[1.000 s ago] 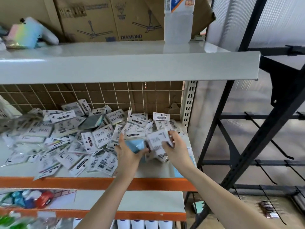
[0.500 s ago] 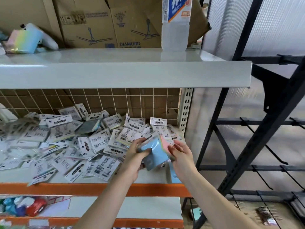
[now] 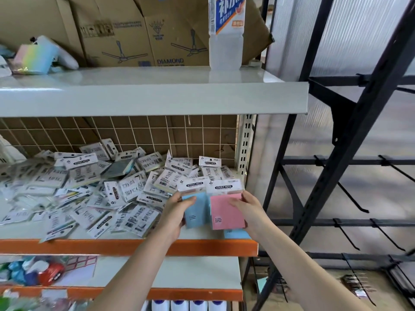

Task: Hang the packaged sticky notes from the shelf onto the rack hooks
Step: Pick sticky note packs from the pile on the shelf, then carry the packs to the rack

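A heap of packaged sticky notes (image 3: 89, 189) covers the middle shelf (image 3: 125, 245). My left hand (image 3: 174, 217) grips a blue pack (image 3: 196, 212) upright by its left edge, label at the top. Beside it, my right hand (image 3: 248, 212) grips a pink pack (image 3: 225, 213) by its right edge. Both packs are lifted just above the shelf's front right corner, side by side and touching. To the right stands the black rack (image 3: 336, 176) with bare hooks (image 3: 352, 198) sticking out from its crossbars.
An upper grey shelf (image 3: 152, 95) overhangs the heap, carrying a large water bottle (image 3: 225, 32) and cardboard boxes (image 3: 143, 32). A wire grid (image 3: 134, 135) backs the middle shelf. Another blue pack (image 3: 237, 233) lies under my right wrist. Toys (image 3: 40, 271) sit on the lower shelf.
Both hands have lifted off the heap and turned the packs upright. The blue and pink packs, held overlapping before, now stand side by side facing me. The view shifted left.
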Motion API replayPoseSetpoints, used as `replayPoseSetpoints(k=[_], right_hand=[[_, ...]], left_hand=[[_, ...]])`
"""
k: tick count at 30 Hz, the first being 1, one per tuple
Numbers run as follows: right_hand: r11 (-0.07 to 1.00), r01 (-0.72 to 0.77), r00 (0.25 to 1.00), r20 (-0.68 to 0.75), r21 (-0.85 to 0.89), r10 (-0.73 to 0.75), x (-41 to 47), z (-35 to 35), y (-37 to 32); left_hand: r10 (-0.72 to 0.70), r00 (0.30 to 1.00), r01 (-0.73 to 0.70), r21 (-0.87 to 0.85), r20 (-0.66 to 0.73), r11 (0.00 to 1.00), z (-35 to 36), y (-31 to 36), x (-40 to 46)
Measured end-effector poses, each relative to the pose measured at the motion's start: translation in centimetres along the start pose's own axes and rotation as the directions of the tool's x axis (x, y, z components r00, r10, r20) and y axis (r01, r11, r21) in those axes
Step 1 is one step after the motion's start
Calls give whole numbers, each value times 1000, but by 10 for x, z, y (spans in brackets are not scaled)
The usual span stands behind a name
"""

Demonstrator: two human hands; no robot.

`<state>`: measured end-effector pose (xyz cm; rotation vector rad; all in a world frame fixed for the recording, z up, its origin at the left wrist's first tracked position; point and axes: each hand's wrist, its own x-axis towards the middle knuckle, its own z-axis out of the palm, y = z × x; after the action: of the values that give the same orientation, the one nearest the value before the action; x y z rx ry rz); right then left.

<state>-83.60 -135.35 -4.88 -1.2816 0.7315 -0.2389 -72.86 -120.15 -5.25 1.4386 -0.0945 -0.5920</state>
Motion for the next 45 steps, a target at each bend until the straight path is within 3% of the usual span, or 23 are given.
replayPoseSetpoints(k=[5,10,14,18,24,32,37,40,45], right_hand=[[959,182,983,58,-218,-173,-17,-6,-7],[902,327,944,136,-284,-300,-35,-13,-16],[853,442,893,42,-279,-449,-60,-19,-14],[829,503,851,-28,-242,-525,-95,-27,-16],[768,592,752,-176,-244,-635,-145,-51,-33],[692,700,620,-328,-179,-712,-187,-121,-62],[653,742,536,-449,-153,-715,-193,-191,-82],[617,766,487,-465,-178,-739,-195,-237,-99],[581,779,468,-399,-234,-789,-190,-301,-131]], left_hand=[[62,998,-62,86,11,994,4,10,-18],[158,987,-154,135,-20,979,8,14,-35],[252,967,-237,216,-46,947,15,15,-53],[351,934,-355,222,57,908,29,23,-79],[393,909,-414,177,140,893,61,43,-123],[543,795,-573,39,269,819,133,68,-179],[671,657,-722,28,342,692,197,73,-205],[672,605,-753,33,426,657,240,73,-212],[681,637,-729,-6,360,685,308,95,-210]])
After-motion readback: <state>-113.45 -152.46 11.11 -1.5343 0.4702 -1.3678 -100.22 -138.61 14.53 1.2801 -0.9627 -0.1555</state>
